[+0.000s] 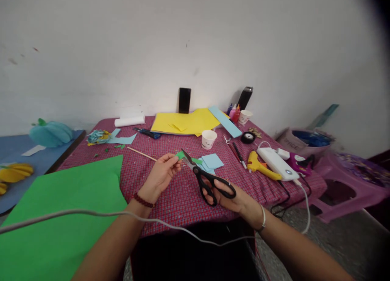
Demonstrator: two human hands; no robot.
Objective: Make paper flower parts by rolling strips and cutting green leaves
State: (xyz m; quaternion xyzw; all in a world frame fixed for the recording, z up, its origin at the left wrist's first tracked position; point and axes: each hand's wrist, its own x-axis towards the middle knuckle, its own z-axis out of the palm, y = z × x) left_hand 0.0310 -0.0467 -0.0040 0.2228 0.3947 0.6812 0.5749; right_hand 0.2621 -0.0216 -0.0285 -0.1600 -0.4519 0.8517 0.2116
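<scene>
My left hand pinches a small piece of green paper above the red checked tablecloth. My right hand has its fingers through the black handles of a pair of scissors. The scissor blades are parted and meet the green piece at its right edge. A small stack of light blue paper squares lies just behind the scissors.
A large green sheet covers the near left. Yellow sheets, a blue strip, paper cups, a yellow glue gun, a white power bank and pens lie behind. A grey cable crosses my forearms. A purple stool stands to the right.
</scene>
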